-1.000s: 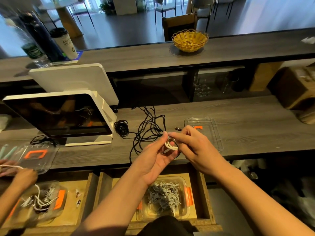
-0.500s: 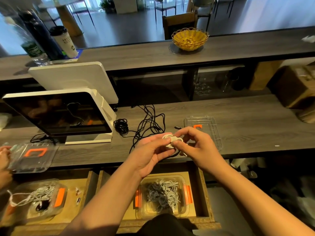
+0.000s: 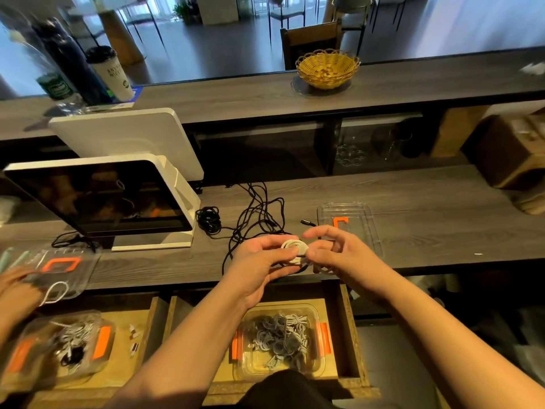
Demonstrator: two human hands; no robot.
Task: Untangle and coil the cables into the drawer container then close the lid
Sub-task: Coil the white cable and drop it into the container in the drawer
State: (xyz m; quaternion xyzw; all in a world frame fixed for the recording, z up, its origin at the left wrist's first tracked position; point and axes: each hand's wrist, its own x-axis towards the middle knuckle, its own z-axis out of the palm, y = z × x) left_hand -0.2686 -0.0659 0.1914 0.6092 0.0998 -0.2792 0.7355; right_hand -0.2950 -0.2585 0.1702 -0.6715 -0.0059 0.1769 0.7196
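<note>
Drawer container [image 3: 320, 315] w/ grey cables [image 3: 278, 339]

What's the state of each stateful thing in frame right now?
left hand: grips white cable coil
right hand: pinches the coil
white cable coil: wound, held above counter
drawer: open
container: lid off, holds coiled cables
lid: on counter
black cables: tangled on counter

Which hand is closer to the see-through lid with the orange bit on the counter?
The right hand. It sits just beside the clear lid, at its near left corner. The left hand is farther left, with the white cable coil between them.
</note>
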